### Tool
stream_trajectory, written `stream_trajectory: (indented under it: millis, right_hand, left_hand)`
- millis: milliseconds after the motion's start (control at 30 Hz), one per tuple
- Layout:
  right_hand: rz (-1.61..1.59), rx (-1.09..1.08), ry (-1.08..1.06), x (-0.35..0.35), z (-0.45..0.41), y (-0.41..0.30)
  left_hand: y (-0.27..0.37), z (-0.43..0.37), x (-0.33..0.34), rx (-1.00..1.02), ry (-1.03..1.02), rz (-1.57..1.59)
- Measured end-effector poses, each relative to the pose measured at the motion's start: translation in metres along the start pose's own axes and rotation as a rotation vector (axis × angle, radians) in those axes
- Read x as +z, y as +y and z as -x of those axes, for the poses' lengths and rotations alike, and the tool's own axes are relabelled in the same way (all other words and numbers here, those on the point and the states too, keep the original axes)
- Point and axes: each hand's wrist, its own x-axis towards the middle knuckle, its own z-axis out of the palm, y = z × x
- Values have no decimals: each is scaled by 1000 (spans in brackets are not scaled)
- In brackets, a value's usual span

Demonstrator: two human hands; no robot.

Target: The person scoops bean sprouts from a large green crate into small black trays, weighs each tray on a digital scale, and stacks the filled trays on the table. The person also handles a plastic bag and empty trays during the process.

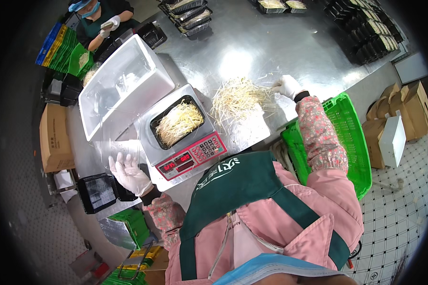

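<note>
A black plastic tray of bean sprouts [180,123] rests on the steel pan of a red digital scale [192,156], whose display is lit. To the right of the scale, a loose pile of bean sprouts [239,101] lies on the steel table. My right hand [289,87], in a white glove, is at the pile's right edge; whether its fingers pinch any strands cannot be made out. My left hand [130,175], also gloved, is palm up with fingers apart and holds nothing. It is left of the scale, above black plastic trays [98,192] at the table's edge.
A white foam box [128,96] leans beside the scale, with clear film at it. A green plastic crate [349,142] stands by my right arm. Filled trays are stacked at the far side [189,17] and far right [371,34]. A co-worker [103,25] handles something at upper left.
</note>
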Motion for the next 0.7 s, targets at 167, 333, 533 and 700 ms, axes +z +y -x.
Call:
stream_trajectory:
  millis: [167, 333, 533, 700]
  right_hand:
    - [-459, 21, -67, -42, -7, -68]
    - [-678, -259, -197, -24, -21, -184]
    - [-557, -857, -133, 70, -45, -269]
    - [61, -915, -158, 125, -57, -265]
  left_hand:
    - [10, -3, -25, 71, 25, 60]
    - [29, 3, -27, 126, 87, 113]
    - [48, 20, -35, 193, 243, 8]
    - [54, 32, -54, 154, 317, -58]
